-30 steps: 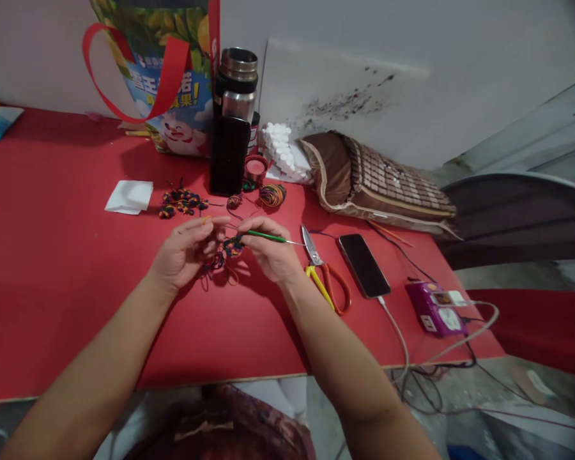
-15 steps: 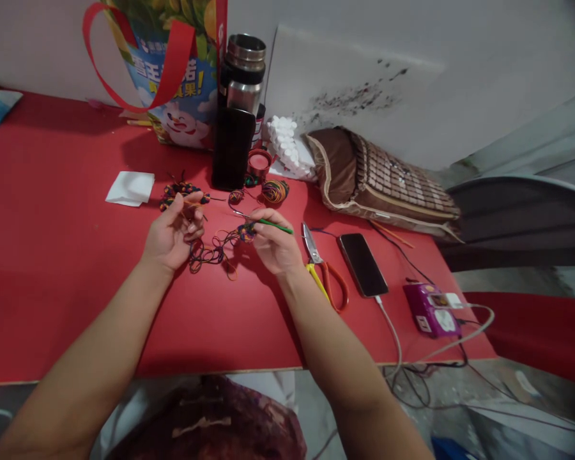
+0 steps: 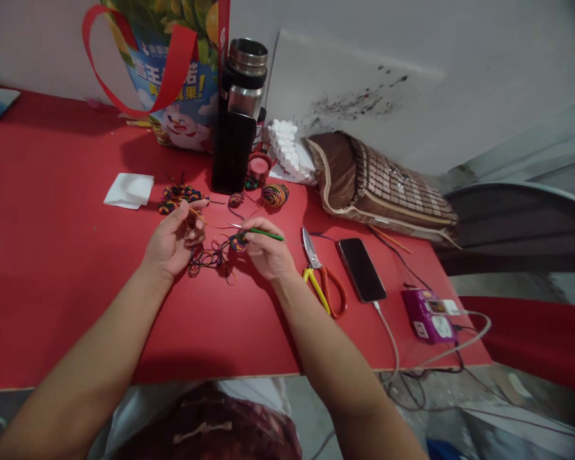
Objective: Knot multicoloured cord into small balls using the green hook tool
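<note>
My right hand (image 3: 268,250) grips a crochet hook (image 3: 267,234) with a green handle, its metal tip pointing left. A small multicoloured knotted piece (image 3: 238,241) sits at the fingertips of that hand. Pinched between the thumb and fingers of my left hand (image 3: 175,236) is an orange strand of cord (image 3: 196,217). Loose loops of dark and orange cord (image 3: 211,259) hang and lie between the two hands. Just behind my left hand rests a multicoloured braided bundle (image 3: 170,197). A wound ball of cord (image 3: 275,195) and a smaller ball (image 3: 236,200) lie beyond my right hand.
To the right lie scissors (image 3: 323,275), a charging phone (image 3: 361,269) and a purple box (image 3: 429,314) with cables. A dark phone (image 3: 233,153) leans upright against a steel flask (image 3: 246,96). Further back stand a printed bag (image 3: 182,121) and a brown cushion (image 3: 383,182). White paper (image 3: 129,190) lies left.
My right hand has moved left with the hook and the knotted piece, bringing the hook tip nearer my left hand. The left hand has barely shifted.
</note>
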Demonstrator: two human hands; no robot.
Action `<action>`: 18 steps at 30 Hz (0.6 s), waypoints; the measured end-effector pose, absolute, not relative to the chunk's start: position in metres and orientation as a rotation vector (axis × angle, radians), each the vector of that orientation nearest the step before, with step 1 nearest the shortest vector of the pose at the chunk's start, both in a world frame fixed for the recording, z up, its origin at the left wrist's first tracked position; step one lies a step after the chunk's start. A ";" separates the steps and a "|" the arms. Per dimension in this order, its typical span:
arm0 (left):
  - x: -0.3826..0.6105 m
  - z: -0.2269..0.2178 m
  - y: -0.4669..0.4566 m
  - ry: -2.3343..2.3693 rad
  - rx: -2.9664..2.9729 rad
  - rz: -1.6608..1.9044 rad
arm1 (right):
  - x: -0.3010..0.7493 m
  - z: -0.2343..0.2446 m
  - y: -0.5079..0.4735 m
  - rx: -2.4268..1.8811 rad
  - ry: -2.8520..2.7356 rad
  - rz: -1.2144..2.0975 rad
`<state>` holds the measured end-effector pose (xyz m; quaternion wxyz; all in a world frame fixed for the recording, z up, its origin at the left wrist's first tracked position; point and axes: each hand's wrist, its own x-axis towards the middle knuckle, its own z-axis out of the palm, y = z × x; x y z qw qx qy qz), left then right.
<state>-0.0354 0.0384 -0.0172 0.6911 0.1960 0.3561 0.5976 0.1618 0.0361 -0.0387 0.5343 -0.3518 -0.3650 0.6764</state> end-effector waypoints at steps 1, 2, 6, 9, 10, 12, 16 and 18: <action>-0.035 -0.017 0.038 0.796 0.435 1.334 | 0.161 -0.039 0.036 -0.836 -0.863 1.623; -0.035 -0.018 0.038 0.794 0.431 1.334 | 0.161 -0.040 0.035 -0.832 -0.857 1.638; -0.033 -0.020 0.037 0.792 0.428 1.322 | 0.161 -0.041 0.035 -0.814 -0.826 1.671; -0.033 -0.022 0.037 0.805 0.445 1.309 | 0.161 -0.042 0.035 -0.808 -0.822 1.669; -0.033 -0.023 0.037 0.809 0.444 1.311 | 0.161 -0.042 0.035 -0.803 -0.826 1.672; -0.033 -0.023 0.037 0.807 0.433 1.313 | 0.160 -0.042 0.036 -0.794 -0.830 1.679; -0.034 -0.024 0.038 0.773 0.422 1.312 | 0.161 -0.042 0.036 -0.792 -0.799 1.679; -0.034 -0.025 0.038 0.779 0.417 1.310 | 0.161 -0.042 0.037 -0.782 -0.794 1.681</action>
